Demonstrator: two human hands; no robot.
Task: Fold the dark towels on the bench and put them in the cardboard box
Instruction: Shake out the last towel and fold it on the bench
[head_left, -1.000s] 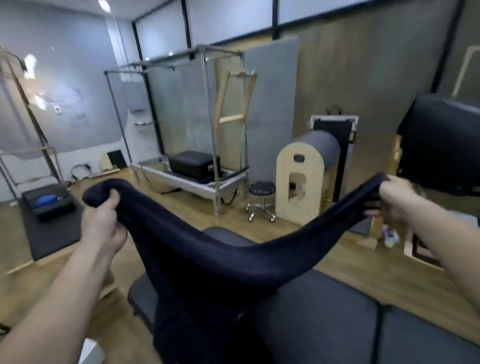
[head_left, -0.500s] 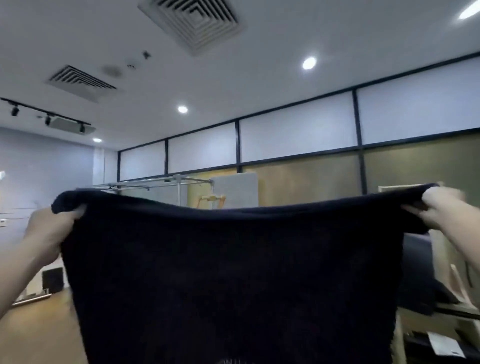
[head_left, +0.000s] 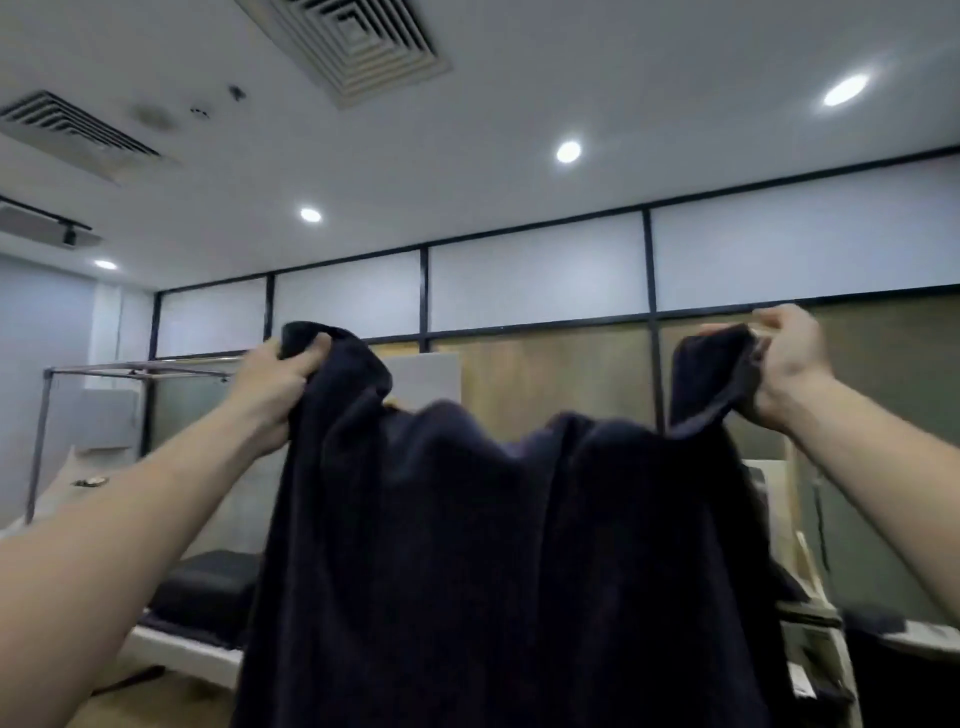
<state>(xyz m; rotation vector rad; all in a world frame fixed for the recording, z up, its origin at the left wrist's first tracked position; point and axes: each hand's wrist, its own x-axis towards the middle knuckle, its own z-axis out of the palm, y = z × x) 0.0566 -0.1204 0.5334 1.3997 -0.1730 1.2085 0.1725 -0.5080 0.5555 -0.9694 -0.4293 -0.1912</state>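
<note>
Dark towel (head_left: 493, 545) held aloft, vented ceiling (head_left: 597, 57)

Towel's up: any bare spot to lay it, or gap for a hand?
Bench not in view; the towel fills the lower middle. Free air above its sagging edge, between left hand and right hand; corners crowded by grips.

A low white platform (head_left: 182, 652) stands on the wooden floor (head_left: 171, 699); a dark padded box (head_left: 208, 587) rests on it.
</note>
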